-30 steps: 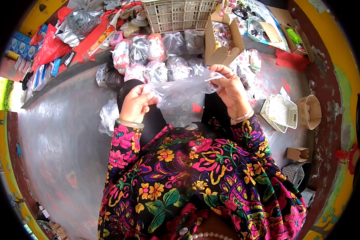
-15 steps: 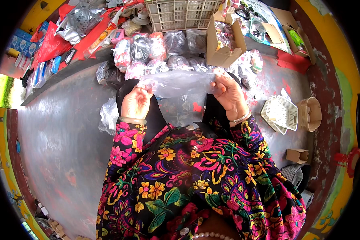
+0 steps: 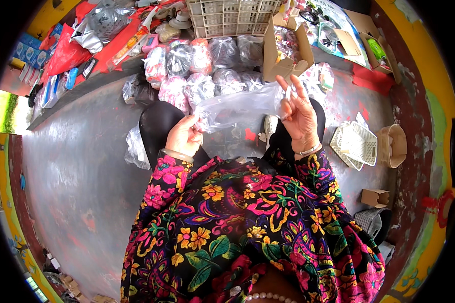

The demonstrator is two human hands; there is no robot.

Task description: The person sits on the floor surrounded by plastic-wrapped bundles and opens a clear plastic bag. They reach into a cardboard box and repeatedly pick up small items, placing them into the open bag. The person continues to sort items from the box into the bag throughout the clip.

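Observation:
A clear plastic bag [image 3: 240, 108] stretches between my two hands, above my knees. My left hand [image 3: 185, 136] pinches one end of it between thumb and fingers. At the other end, my right hand [image 3: 301, 111] holds the bag low between thumb and curled fingers, while two of its fingers point up and apart. The bag looks flat and see-through, with nothing visible inside. Just beyond it, several filled clear bags [image 3: 199, 91] stand in rows on the floor.
Behind the filled bags stands a plastic crate [image 3: 230, 20], with an open cardboard box [image 3: 290, 65] to its right. White baskets [image 3: 356, 144] and a brown bin [image 3: 392, 145] sit at the right. A loose clear bag [image 3: 136, 146] lies by my left knee. Goods cover a red-topped ledge [image 3: 111, 63] at the far left.
My left hand has moved slightly right and down with its end of the bag. Two fingers of my right hand have straightened upward. The bag now slants more, and my knees have spread.

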